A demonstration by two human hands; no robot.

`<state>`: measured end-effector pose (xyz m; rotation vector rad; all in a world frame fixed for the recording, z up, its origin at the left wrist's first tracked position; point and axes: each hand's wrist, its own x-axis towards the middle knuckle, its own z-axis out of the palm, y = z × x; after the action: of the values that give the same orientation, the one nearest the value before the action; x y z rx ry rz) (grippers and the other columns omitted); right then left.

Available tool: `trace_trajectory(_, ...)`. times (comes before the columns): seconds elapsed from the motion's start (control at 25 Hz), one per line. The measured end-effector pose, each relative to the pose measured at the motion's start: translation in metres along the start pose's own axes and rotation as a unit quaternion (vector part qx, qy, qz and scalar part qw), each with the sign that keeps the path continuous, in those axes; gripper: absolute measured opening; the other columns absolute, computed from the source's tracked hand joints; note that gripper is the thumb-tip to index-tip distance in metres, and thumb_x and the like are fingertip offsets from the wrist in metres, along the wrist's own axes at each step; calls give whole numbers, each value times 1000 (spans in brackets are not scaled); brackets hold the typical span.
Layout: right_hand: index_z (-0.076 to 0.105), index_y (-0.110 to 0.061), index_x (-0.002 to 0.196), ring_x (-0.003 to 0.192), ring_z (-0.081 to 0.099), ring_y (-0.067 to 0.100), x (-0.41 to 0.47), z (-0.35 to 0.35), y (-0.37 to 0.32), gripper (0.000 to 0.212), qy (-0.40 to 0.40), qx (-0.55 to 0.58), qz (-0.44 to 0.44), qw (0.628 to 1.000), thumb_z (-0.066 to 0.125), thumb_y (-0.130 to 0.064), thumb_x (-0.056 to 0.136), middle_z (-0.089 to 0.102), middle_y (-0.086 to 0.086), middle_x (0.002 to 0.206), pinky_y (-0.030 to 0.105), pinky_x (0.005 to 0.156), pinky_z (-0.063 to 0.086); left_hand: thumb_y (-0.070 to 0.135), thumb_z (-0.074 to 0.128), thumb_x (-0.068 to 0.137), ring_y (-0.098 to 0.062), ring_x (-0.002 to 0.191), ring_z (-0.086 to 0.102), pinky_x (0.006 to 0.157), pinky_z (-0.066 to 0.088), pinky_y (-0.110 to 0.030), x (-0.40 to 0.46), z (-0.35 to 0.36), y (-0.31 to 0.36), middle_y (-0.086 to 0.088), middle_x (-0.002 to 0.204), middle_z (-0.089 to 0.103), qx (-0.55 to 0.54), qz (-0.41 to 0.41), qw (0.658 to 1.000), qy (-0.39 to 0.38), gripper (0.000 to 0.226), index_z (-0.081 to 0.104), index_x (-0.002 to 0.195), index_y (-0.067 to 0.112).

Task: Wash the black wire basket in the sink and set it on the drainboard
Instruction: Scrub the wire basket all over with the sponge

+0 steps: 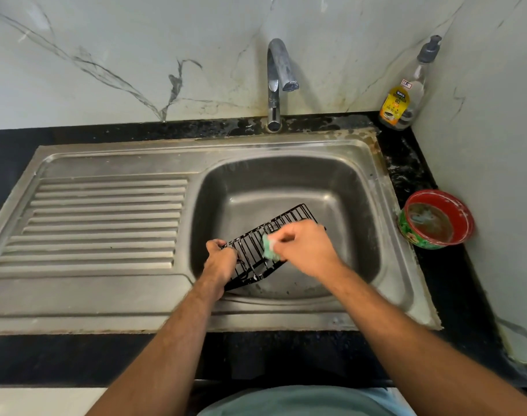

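The stainless steel sink [373, 187] held the black wire basket [274, 232], tilted over the basin near its six o'clock edge. The ribbed steel drainboard [103, 223] lay at nine o'clock from the basin. The right hand [304, 250] pinched a green sponge [269, 249] against the wires. The left hand [220, 262] gripped the basket's near end, at seven o'clock from the sponge.

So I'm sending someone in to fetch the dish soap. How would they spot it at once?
Start at the steel sink and look to the far right corner of the black counter. There stands the clear pump bottle with a yellow label; unlike the round red tub nearer, it is tall and see-through.
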<state>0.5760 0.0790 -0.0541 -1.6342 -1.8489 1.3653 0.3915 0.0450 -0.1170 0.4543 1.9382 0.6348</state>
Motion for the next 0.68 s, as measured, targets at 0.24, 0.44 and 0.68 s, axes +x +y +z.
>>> trace_trajectory(0.24, 74, -27, 75, 73, 66, -5, 5, 17, 0, 17, 7, 21, 18, 1000, 80, -12, 81, 75, -13, 85, 20, 80, 57, 21, 48, 69, -32, 102, 62, 94, 54, -51, 9, 2, -4, -8, 103, 63, -9, -23, 1000, -4, 53, 37, 120, 31)
trace_trajectory(0.44, 72, -26, 77, 80, 66, -5, 2, 17, 7, 17, 15, 36, 35, 999, 78, -11, 83, 72, -16, 88, 20, 80, 57, 13, 47, 86, -20, 85, 60, 83, 50, -44, 3, 1, -1, -7, 97, 64, 2, 1, 1000, -4, 42, 35, 123, 28)
trace_trajectory(0.68, 72, -25, 85, 74, 65, -8, 7, 22, 1, 10, 37, 52, 21, 998, 77, -17, 84, 72, -15, 83, 9, 72, 51, 11, 46, 87, -17, 80, 61, 77, 46, -37, 6, 1, -3, -8, 96, 65, 13, 12, 1000, 4, 41, 37, 124, 25)
